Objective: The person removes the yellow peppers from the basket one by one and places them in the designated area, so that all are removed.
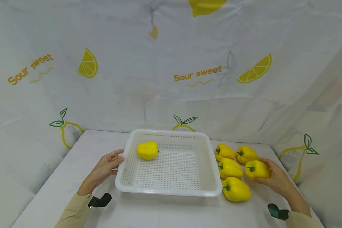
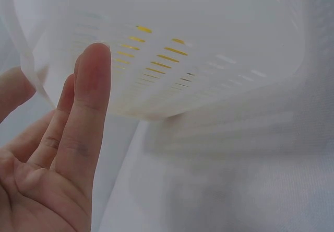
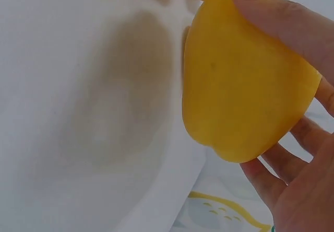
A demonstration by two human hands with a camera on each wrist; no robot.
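A white perforated plastic basket [image 1: 171, 192] stands mid-table with one yellow bell pepper [image 1: 147, 150] at its back left. My left hand [image 1: 105, 166] holds the basket's left rim, thumb on top and fingers under and against the side wall. In the left wrist view yellow shows through the slots of the basket [image 2: 235, 23]. My right hand [image 1: 279, 179] grips another yellow bell pepper [image 1: 256, 169], its green stem facing left. The right wrist view shows that pepper [image 3: 245, 80] between thumb and fingers, with a shadow on the tabletop beside it.
Right of the basket lie several more yellow peppers, among them a front one [image 1: 236, 189], a middle one [image 1: 230, 168] and a back one [image 1: 246, 154]. A white cloth [image 1: 148, 104] with lemon prints hangs behind the white table [image 1: 159, 212].
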